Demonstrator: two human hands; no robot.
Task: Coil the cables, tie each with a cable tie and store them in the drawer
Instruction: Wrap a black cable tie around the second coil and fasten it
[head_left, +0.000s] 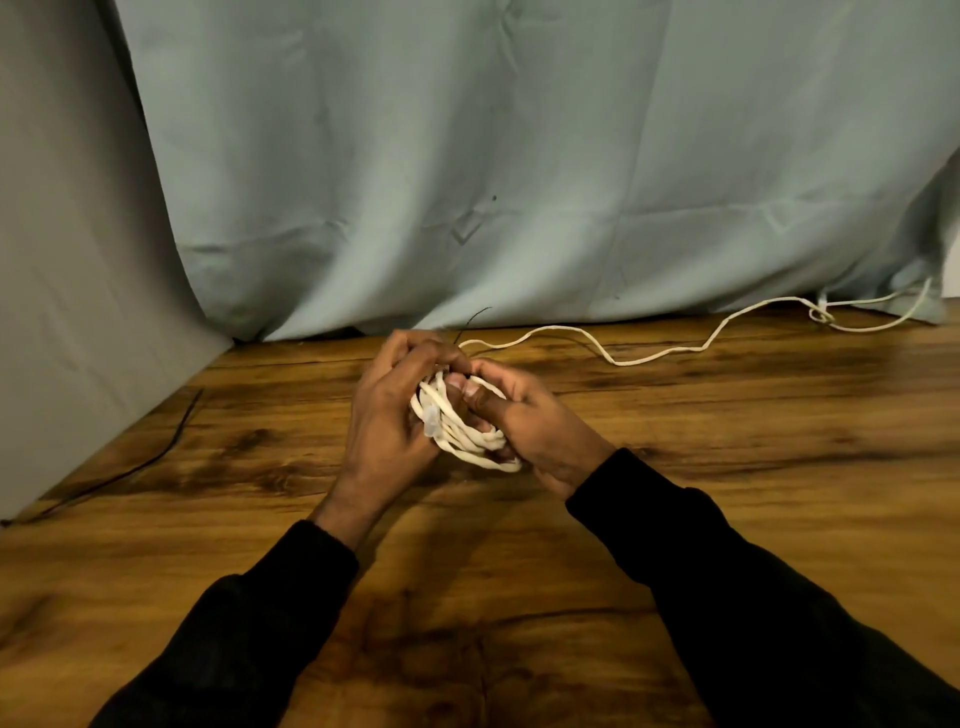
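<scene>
Two hands meet above the tabletop's (519, 597) middle, fingers (415, 349) curled around a coiled white cable (470, 441): left hand (387, 421) grips one side, right hand (524, 415) the other. A thin black cable tie (470, 325) pokes up behind the fingers. Loose cable (649, 356) trails toward the far right corner. Another black tie (156, 457) lies near the left edge.

Dim, warm light — soft focus.
</scene>
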